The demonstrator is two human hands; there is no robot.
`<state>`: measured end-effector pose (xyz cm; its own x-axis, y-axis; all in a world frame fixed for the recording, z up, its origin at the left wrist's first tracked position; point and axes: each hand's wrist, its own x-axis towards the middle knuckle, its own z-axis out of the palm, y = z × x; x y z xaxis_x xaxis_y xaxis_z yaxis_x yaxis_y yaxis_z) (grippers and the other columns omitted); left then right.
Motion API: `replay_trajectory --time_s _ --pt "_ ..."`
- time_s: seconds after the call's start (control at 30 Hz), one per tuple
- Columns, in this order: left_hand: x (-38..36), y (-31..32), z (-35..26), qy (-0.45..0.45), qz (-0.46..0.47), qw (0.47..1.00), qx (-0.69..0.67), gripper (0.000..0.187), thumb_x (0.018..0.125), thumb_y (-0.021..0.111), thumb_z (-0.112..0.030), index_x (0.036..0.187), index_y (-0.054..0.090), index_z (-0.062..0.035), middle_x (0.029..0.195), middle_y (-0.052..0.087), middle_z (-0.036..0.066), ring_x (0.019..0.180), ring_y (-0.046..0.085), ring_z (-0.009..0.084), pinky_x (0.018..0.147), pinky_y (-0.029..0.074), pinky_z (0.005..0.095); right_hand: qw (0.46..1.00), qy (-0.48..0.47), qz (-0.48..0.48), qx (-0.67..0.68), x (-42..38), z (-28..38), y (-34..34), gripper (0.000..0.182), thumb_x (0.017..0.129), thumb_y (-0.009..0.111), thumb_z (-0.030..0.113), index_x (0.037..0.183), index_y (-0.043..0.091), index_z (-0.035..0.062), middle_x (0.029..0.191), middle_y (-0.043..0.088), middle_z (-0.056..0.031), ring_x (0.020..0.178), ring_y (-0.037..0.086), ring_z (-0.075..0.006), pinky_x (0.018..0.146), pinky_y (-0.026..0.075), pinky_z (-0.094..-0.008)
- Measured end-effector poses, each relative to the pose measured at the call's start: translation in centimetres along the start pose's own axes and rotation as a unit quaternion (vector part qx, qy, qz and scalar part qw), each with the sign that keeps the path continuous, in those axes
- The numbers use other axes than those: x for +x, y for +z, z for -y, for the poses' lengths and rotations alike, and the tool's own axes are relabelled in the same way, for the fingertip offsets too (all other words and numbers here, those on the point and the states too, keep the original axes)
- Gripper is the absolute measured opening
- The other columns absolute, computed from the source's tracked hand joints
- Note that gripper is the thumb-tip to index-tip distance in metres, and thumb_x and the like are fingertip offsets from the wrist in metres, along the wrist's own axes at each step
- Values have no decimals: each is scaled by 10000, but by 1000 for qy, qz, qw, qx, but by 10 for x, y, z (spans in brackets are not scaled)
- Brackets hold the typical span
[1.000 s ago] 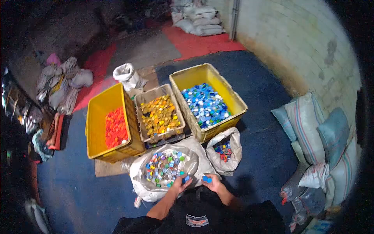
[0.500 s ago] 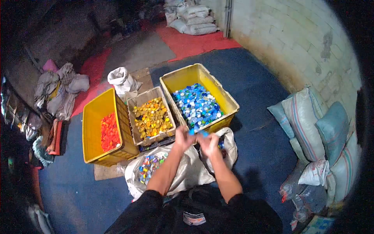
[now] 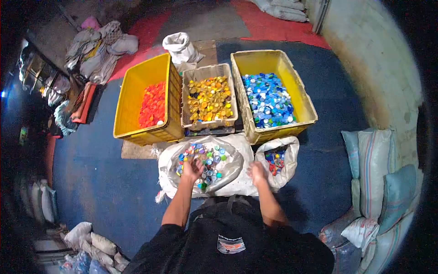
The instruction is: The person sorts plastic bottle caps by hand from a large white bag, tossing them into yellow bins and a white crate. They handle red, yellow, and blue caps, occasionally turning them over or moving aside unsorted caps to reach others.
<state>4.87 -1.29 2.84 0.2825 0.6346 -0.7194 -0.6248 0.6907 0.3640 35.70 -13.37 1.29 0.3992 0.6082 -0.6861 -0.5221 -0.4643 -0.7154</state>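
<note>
My left hand (image 3: 194, 169) is over the mouth of a large white sack (image 3: 165, 181), its fingers spread among mixed bottle caps (image 3: 211, 165) of many colours. My right hand (image 3: 258, 173), smeared by motion, hovers between that sack and a smaller white sack (image 3: 292, 155). Dark blue and red caps (image 3: 275, 160) lie inside the smaller one. Beyond them stand a yellow bin (image 3: 299, 91) of blue, white and green caps (image 3: 269, 100), a pale crate (image 3: 186, 93) of yellow caps (image 3: 210, 100) and a yellow bin (image 3: 141, 75) of red caps (image 3: 153, 105).
A white sack (image 3: 180, 48) stands open behind the crate. Stuffed sacks (image 3: 375, 173) lean along the wall at right. Cloth sacks (image 3: 102, 48) are heaped at the far left, and more bags (image 3: 98, 244) lie at the lower left. Blue matting (image 3: 91, 182) covers the floor.
My hands have separated from in front of the blue-cap bin, where blue caps showed at the fingers. The left is now over the large sack, the right beside the smaller one. The view has shifted.
</note>
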Motion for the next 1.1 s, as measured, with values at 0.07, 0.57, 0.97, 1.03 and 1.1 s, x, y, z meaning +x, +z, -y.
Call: replay_trajectory --time_s 0.07,0.57,0.97,1.03,1.1 --pt "-18 -39 15 -16 -34 999 -8 229 915 480 -321 863 542 -107 783 575 35 667 518 186 644 469 327 998 -3 10 -63 -23 -21 10 228 807 637 144 1009 609 43 812 605 -45 716 600 -174 612 511 -317" --pt "-99 -50 89 -77 -123 964 224 308 972 428 -278 947 621 -40 855 615 14 775 558 132 692 498 299 757 -364 82 -536 4 -34 123 328 740 646 115 1031 568 -14 1002 595 -206 965 556 -411 822 447 -480" --pt "-88 -83 29 -20 -121 971 205 171 912 510 -190 1034 573 -87 948 604 18 780 553 111 705 463 273 698 -407 47 -588 27 -51 163 328 737 689 72 1047 597 22 1041 615 -140 980 573 -299 861 459 -397" --pt "-82 -76 15 -3 -99 973 206 164 915 516 -201 1037 561 -101 950 598 5 771 547 104 709 456 274 840 -276 94 -458 27 -58 163 325 749 698 76 1050 588 26 1038 623 -111 966 583 -242 852 459 -353" --pt "-72 -68 9 3 -100 973 208 196 915 547 -255 1030 549 -96 940 590 -2 789 548 96 708 448 280 923 -171 150 -310 18 -59 164 325 750 721 101 1040 589 34 1045 628 -90 972 589 -209 854 458 -329"
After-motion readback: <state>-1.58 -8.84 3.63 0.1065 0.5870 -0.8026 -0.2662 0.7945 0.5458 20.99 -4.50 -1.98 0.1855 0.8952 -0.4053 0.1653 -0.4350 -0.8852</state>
